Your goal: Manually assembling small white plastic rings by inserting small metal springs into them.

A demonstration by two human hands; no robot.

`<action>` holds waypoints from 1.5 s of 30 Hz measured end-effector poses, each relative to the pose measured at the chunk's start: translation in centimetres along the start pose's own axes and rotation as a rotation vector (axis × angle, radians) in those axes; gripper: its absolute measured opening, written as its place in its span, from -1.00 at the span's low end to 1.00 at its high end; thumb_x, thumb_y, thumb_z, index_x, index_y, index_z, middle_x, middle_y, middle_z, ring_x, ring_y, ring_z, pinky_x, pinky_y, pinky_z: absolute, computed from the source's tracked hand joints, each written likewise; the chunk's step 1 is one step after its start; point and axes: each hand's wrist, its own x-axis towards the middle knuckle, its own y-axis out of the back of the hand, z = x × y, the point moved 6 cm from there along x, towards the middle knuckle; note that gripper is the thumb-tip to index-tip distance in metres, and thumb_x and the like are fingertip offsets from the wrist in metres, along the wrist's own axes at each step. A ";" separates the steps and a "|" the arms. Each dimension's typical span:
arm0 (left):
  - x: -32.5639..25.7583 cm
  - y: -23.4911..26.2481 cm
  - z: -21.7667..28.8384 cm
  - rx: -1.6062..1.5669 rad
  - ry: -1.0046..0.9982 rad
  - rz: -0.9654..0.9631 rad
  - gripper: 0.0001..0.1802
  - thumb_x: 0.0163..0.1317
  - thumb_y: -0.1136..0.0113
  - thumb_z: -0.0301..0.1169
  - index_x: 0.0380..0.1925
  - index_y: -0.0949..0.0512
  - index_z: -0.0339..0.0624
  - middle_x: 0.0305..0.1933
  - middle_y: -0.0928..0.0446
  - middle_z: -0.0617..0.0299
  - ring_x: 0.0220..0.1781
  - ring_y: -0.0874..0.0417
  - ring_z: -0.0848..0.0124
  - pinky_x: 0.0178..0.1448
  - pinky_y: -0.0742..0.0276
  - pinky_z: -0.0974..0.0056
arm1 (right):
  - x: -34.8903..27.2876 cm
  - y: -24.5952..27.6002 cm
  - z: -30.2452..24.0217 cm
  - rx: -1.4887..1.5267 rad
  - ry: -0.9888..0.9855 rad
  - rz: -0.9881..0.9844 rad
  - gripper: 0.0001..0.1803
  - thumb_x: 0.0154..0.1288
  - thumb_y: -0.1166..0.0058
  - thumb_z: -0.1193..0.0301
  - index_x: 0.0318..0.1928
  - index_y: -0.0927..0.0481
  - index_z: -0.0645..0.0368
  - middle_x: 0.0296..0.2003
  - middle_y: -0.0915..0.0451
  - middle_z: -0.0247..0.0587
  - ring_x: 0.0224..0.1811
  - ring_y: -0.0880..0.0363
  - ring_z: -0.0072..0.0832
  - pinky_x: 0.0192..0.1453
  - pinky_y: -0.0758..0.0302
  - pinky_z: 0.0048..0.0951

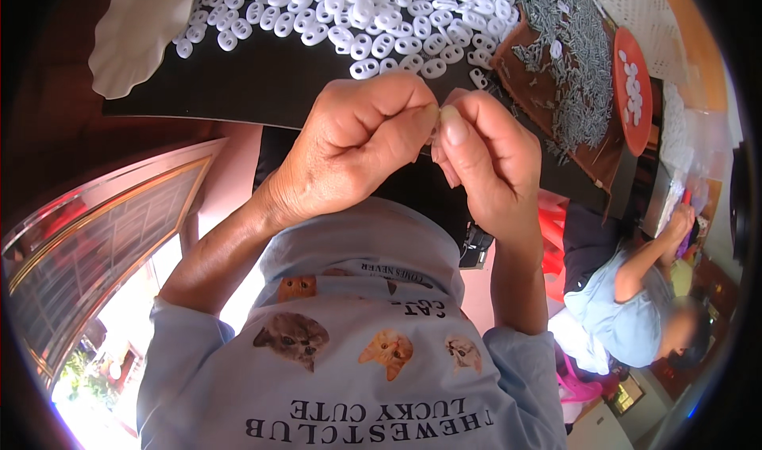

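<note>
Pinched closed, the left hand [361, 144] and right hand [496, 156] meet on a small pale piece [434, 136] (mostly hidden; I can't tell its kind), nearer than the white oval two-holed plastic pieces [382, 47]. Seemingly delicate fingertip work, calling next for steady alignment.

Room on the left here: a hand can slide over the dark table [230, 81] between the wavy white dish [147, 29] and the left hand [353, 144]. Straight ahead, white plastic pieces [389, 21] crowd any low path. Beyond the right hand [496, 152], grey metal pieces [575, 69] block the way, the red plate [644, 93] just past them.
</note>
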 end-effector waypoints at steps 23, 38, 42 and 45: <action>0.1 1.0 0.0 -0.111 -0.025 0.038 -0.80 0.40 0.05 -0.47 -0.38 -0.47 -0.36 -0.46 -0.45 0.30 -0.44 -0.43 0.59 -0.34 -0.36 0.46 | 2.1 -0.3 -1.8 -0.148 0.060 -0.023 -0.83 0.33 -0.07 0.52 -0.41 -0.41 0.28 -0.62 -0.32 -0.36 -0.61 -0.18 -0.68 -0.54 -0.15 -0.58; 0.2 1.1 0.0 -0.088 -0.144 0.079 -0.87 0.34 0.01 -0.54 -0.39 -0.46 -0.35 -0.57 -0.41 0.27 -0.54 -0.39 0.55 -0.44 -0.34 0.42 | 1.8 -0.4 -1.7 -0.134 0.100 0.019 -0.84 0.32 -0.06 0.56 -0.41 -0.40 0.29 -0.59 -0.36 -0.38 -0.59 -0.21 -0.71 -0.53 -0.16 -0.62; 0.1 0.9 -0.1 -0.074 -0.112 0.041 -0.81 0.40 0.07 -0.46 -0.34 -0.46 -0.36 -0.46 -0.45 0.26 -0.48 -0.41 0.56 -0.37 -0.34 0.44 | 1.6 0.5 -1.8 -0.105 0.067 0.014 -0.87 0.30 -0.07 0.57 -0.38 -0.42 0.30 -0.55 -0.36 -0.43 -0.57 -0.18 -0.78 -0.51 -0.10 -0.68; 0.0 0.9 -0.4 -0.101 -0.072 0.030 -0.82 0.40 0.06 -0.46 -0.32 -0.47 -0.36 -0.42 -0.46 0.25 -0.45 -0.46 0.56 -0.34 -0.38 0.44 | 1.6 0.8 -1.7 -0.101 0.090 0.015 -0.89 0.30 -0.07 0.58 -0.36 -0.42 0.30 -0.54 -0.36 -0.42 -0.57 -0.17 -0.77 -0.51 -0.09 -0.69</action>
